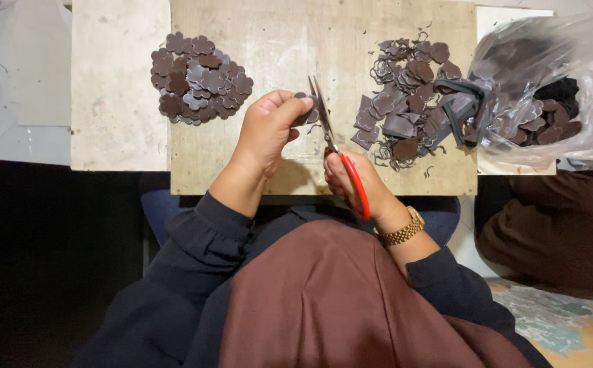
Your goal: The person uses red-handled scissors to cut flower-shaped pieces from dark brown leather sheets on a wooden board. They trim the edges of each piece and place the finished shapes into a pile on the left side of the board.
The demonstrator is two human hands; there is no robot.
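Note:
My left hand (267, 129) pinches a small dark brown piece (305, 111) between thumb and fingers over a wooden board (276, 41). My right hand (358, 182) grips red-handled scissors (343, 167), whose blades point up and meet the piece. A heap of cut flower-shaped brown pieces (199, 79) lies at the board's left. To the right lies a looser pile of uncut pieces and thin trimmings (409, 102).
A clear plastic bag (549, 88) holding more brown pieces rests at the right edge. A pale slab (112, 88) flanks the board on the left. A gold watch (402, 232) sits on my right wrist. Brown cloth covers my lap.

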